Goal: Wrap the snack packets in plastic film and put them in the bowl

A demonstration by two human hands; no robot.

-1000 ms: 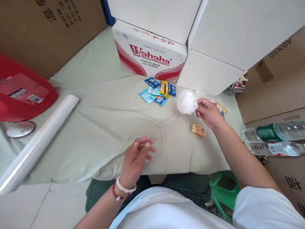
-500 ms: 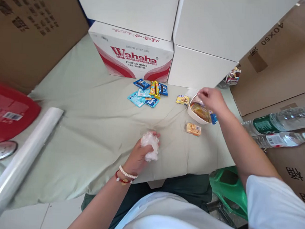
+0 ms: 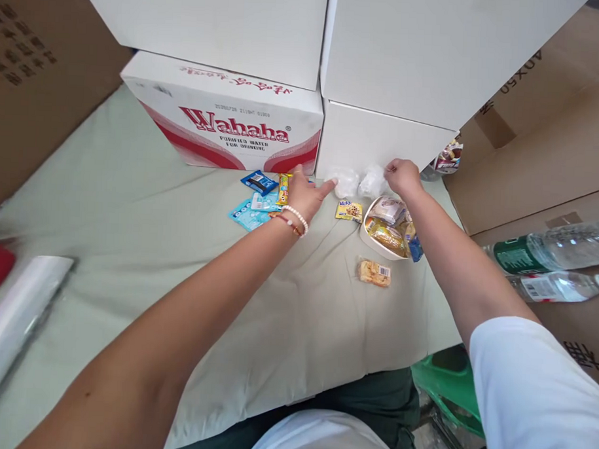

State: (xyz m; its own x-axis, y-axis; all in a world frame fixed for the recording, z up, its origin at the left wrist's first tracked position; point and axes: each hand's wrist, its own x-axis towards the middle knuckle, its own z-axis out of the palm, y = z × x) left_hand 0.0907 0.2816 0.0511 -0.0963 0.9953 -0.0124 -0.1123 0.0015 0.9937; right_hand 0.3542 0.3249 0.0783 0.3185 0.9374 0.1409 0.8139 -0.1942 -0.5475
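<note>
1. Since half a second ago, I see the left hand (image 3: 305, 197) has gone from near the front edge of the table (image 3: 255, 354), where it held crumpled plastic, to the snack packets before the water box (image 3: 224, 123).
2. Its fingers are spread, with the thumb stretched out toward the left plastic clump (image 3: 344, 182); I cannot tell whether they touch.
3. Right hand (image 3: 404, 178): the fingers are bunched at the edge of the right plastic clump (image 3: 372, 182). From here I cannot tell whether they pinch it.
4. Both clumps are side by side near the foot of the white box (image 3: 386, 134), just behind the cookie packet (image 3: 349, 210) and the snack-filled bowl (image 3: 383, 252).
5. I judge the plastic very light, soft and springy, a little slippery and easily torn. I would gather a fold between thumb and fingertips.
6. Under the left hand, the yellow packet (image 3: 283, 189) looks light, its contents likely crushable; I would take its crimped end. Beside it is a dark blue packet (image 3: 259, 182).
</note>
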